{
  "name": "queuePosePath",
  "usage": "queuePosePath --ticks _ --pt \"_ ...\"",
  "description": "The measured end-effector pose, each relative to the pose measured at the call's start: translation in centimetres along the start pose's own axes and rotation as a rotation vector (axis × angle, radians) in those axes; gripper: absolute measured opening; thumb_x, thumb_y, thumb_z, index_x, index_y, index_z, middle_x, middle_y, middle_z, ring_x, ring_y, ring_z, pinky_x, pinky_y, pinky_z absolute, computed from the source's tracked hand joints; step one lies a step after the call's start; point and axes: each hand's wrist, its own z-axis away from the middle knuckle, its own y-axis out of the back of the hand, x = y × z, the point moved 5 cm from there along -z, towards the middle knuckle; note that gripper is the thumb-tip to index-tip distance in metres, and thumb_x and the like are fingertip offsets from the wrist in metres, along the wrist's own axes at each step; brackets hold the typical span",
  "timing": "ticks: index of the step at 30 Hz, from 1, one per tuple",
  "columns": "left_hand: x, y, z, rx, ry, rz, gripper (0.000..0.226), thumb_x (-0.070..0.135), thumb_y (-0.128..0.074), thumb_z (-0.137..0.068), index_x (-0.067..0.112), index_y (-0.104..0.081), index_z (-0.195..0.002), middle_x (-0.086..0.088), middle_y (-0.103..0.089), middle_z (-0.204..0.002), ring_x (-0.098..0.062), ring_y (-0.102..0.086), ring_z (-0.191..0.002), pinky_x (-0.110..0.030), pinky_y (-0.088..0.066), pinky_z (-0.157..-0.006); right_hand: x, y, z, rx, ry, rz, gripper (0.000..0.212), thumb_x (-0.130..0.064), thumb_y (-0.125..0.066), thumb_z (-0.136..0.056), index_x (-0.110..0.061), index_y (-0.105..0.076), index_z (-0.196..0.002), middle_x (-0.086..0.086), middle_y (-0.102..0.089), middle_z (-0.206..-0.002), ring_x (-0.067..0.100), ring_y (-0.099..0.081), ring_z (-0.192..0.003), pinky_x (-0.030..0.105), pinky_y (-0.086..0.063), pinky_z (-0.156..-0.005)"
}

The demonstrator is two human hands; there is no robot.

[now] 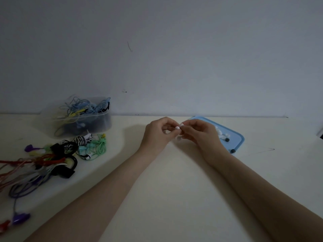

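My left hand (157, 135) and right hand (202, 135) pinch an earbud (177, 127) over bare table (174, 189); below them and back between my forearms the way is open. To my left the cable pile (57, 154) and, behind it, the box (97, 123) block a low sweep. Just beside my right hand the tray (236, 145) lies with small bits on it. The wall (174, 67) closes the far edge.
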Motion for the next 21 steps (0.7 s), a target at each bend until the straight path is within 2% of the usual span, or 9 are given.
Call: queuePosePath --ticks 3,6,12,21 --pt "-0.01 0.45 -0.08 0.062 -0.036 -0.082 0.01 0.016 -0.07 -0.081 0.016 -0.061 -0.077 0.008 -0.064 -0.073 0.005 -0.058 -0.067 -0.01 -0.043 -0.065 0.07 0.14 -0.15 0.035 -0.012 0.015 0.006 -0.002 -0.064 -0.084 -0.006 -0.067 -0.084 0.005 -0.066 -0.082 0.012 -0.061 -0.077 0.019 -0.05 -0.067" --pt "-0.13 0.55 -0.02 0.068 -0.043 -0.175 0.014 0.022 -0.068 -0.082 0.014 -0.057 -0.08 0.004 -0.066 -0.075 -0.009 -0.06 -0.07 -0.026 -0.046 -0.065 0.11 0.19 -0.27 0.039 -0.035 -0.036 0.006 -0.002 -0.064 -0.083 -0.008 -0.067 -0.083 0.001 -0.065 -0.081 0.009 -0.06 -0.077 0.018 -0.049 -0.067" --pt "0.26 0.66 0.11 0.089 -0.087 -0.188 0.022 0.026 -0.074 -0.077 0.011 -0.057 -0.075 0.011 -0.058 -0.06 0.0 -0.054 -0.054 -0.02 -0.043 -0.056 0.05 -0.32 -0.27 -0.033 -0.014 -0.011 0.008 -0.001 -0.063 -0.083 -0.004 -0.071 -0.086 0.004 -0.07 -0.085 0.007 -0.063 -0.077 0.016 -0.05 -0.068" --pt "0.76 0.53 0.22 0.019 -0.146 -0.191 0.02 0.015 -0.076 -0.075 0.012 -0.056 -0.078 0.005 -0.062 -0.071 -0.006 -0.057 -0.065 -0.014 -0.045 -0.059 0.06 -0.45 -0.18 -0.092 -0.022 -0.049 0.013 0.001 -0.06 -0.085 0.005 -0.07 -0.093 0.013 -0.071 -0.087 0.014 -0.066 -0.077 0.017 -0.051 -0.069"
